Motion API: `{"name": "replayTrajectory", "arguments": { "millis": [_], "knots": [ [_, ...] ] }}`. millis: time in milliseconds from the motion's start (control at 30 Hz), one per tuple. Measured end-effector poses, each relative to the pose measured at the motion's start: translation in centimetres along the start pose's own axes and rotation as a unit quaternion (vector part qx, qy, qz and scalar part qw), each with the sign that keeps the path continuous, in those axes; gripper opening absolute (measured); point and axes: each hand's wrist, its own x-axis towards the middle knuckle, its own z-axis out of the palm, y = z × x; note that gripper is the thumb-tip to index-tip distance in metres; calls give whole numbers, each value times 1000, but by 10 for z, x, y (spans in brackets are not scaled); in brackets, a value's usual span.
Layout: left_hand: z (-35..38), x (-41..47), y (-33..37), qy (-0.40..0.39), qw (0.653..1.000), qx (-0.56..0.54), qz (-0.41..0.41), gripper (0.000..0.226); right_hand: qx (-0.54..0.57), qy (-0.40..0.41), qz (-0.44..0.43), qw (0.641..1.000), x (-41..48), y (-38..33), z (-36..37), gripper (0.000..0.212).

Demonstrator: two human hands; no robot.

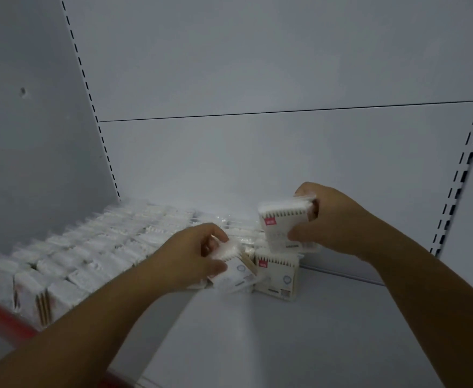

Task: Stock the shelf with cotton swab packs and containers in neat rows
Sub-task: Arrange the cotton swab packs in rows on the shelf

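Her right hand (pixel 333 219) grips a swab pack (pixel 285 228) above the shelf (pixel 285 345); her left hand (pixel 199 253) pinches another pack (pixel 234 271), tilted, beside the rows (pixel 84 253). A careless nudge could topple them.

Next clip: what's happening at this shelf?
A person is stocking a white shelf with cotton swab packs. Its left side already holds rows of packs. The left hand grips a tilted pack at the end of those rows, beside an upright pack standing on the shelf. The right hand holds a second pack in the air just above the upright one.
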Motion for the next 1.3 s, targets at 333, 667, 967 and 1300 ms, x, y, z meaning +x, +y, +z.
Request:
{"name": "replayTrajectory", "arguments": {
  "millis": [333, 667, 967, 1300],
  "knots": [
    [4, 29, 26, -57, 926, 362, 86, 20, -336, -86, -2, 938, -11, 3, 38, 44],
    [13, 23, 19, -102, 869, 457, 163, 41, -405, -177, -10, 897, -12, 22, 70, 86],
    [23, 36, 3, -126, 873, 453, 132, 97, -378, -210, 46, 901, -6, 22, 74, 89],
    [12, 50, 15, -160, 824, 523, 151, 70, -375, -94, 68, 920, -21, 3, 58, 80]
  ]
}}
